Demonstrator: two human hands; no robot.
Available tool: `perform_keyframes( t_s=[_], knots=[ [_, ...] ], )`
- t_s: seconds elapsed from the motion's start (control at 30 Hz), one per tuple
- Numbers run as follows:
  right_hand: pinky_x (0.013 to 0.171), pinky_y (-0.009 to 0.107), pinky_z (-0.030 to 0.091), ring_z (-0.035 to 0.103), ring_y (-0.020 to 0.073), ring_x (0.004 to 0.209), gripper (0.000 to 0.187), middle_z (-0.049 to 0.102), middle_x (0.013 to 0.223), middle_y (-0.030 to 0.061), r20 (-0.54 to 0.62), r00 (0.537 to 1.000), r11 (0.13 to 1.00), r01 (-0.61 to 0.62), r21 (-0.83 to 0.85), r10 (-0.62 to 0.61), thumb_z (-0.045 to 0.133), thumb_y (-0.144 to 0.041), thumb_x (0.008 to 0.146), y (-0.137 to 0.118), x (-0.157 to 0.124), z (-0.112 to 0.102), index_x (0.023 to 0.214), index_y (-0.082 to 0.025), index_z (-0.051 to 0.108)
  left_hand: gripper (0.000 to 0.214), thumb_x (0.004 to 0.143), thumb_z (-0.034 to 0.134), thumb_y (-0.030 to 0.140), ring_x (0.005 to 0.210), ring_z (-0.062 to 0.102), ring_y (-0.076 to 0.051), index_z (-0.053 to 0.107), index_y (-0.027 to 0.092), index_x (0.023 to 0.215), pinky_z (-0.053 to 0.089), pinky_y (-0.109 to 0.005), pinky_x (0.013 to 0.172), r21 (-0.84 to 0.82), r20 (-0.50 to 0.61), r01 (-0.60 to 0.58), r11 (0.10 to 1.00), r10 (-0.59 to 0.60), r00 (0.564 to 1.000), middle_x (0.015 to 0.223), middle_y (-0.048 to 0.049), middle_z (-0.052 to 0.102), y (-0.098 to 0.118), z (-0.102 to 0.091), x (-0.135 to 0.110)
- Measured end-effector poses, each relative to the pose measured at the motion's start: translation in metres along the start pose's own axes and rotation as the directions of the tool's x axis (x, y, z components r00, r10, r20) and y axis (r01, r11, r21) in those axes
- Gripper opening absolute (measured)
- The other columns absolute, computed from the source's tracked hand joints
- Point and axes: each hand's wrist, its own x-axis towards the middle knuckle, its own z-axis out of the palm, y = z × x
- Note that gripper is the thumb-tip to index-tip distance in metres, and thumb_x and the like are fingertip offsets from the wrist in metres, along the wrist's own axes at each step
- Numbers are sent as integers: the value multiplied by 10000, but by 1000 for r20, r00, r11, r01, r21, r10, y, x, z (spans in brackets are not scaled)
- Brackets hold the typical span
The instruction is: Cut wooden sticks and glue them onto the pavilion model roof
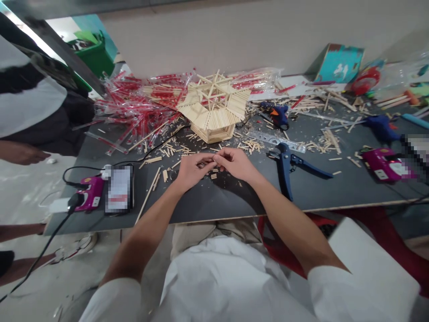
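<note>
My left hand (197, 169) and my right hand (234, 163) meet at the fingertips over the near middle of the table. Both are closed in a pinch, and whatever they may hold is too small to make out. Just beyond them stands a model pavilion (217, 112) built of thin wooden sticks, with a wide sloping roof and open lattice on top. Short cut stick pieces (253, 145) lie scattered around its base. To the right of my right hand rests a dark blue hand cutter (284, 172), its handles spread.
Red-and-clear plastic wrappers (144, 107) heap at the back left. A phone (119, 190) and magenta power strip (90, 192) lie left, with cables. Rightward are a clear ruler (276, 139), glue guns (279, 115) (382, 127) and another magenta power strip (385, 164). A person (33, 98) stands left.
</note>
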Motion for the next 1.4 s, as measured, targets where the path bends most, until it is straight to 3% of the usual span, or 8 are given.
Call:
perform_keyframes(
  t_s=[0.2,0.47,0.67,0.97,1.1,1.2,1.3,1.4],
  knots=[
    [554,258,431,569,121,569,438,627,649,-14,23,999,998,-35,60,34,713,-616,869,-3,-2,3,873,-181,655,302,952,700,413,655,703,-123,806,245,1180,589,-219,605,108,20,-98,989,96,995,933,-46,792,1,-4,1],
    [555,274,466,548,115,551,423,622,672,-22,-86,996,993,-12,114,22,758,-610,811,-12,-2,11,846,-204,644,325,958,664,439,676,740,-165,797,184,1110,600,-251,606,-16,-71,-9,1000,8,997,858,-48,799,-4,2,-2],
    [597,299,503,592,132,586,301,644,745,-2,-104,994,999,28,27,-25,713,-493,875,0,1,13,840,-211,614,205,942,646,294,719,718,-152,807,218,1043,531,-251,691,349,-29,-169,922,191,981,882,-24,810,-3,-4,1],
    [671,324,503,642,181,696,273,724,835,41,-106,992,960,36,-277,-68,648,-482,942,-14,-18,-6,951,-212,683,304,1011,582,436,570,714,-144,793,219,1037,555,-242,587,172,17,-65,983,63,998,752,-4,773,-6,-3,0],
    [847,385,537,699,243,889,312,754,1005,103,-311,944,818,-94,-567,-107,600,-472,969,-16,-64,-52,1064,-197,714,386,1035,538,496,619,736,-146,768,191,979,587,-234,589,158,-34,-46,986,52,998,812,-36,780,-9,-1,2],
    [1017,509,469,609,395,1206,589,694,1183,238,-478,870,503,-364,-784,-116,623,-582,920,0,-102,-95,1258,-102,664,396,1043,530,499,606,724,-128,747,179,961,588,-209,558,135,-41,-40,990,46,998,827,-42,775,-10,0,3],
    [1076,583,395,486,510,1345,1056,531,1402,378,-549,836,228,-535,-814,2,656,-767,814,20,-129,-127,1478,29,452,397,1043,532,505,608,723,-119,733,174,958,580,-191,531,94,-37,-18,995,22,999,848,-45,773,-9,3,3],
    [1022,553,425,541,521,1265,1093,542,1339,404,-554,814,141,-577,-804,172,556,-823,845,28,-140,-141,1464,70,433,391,1036,543,516,606,720,-113,724,170,1002,578,-187,525,39,-34,23,999,-22,999,867,-51,770,-10,6,2]
  ],
)
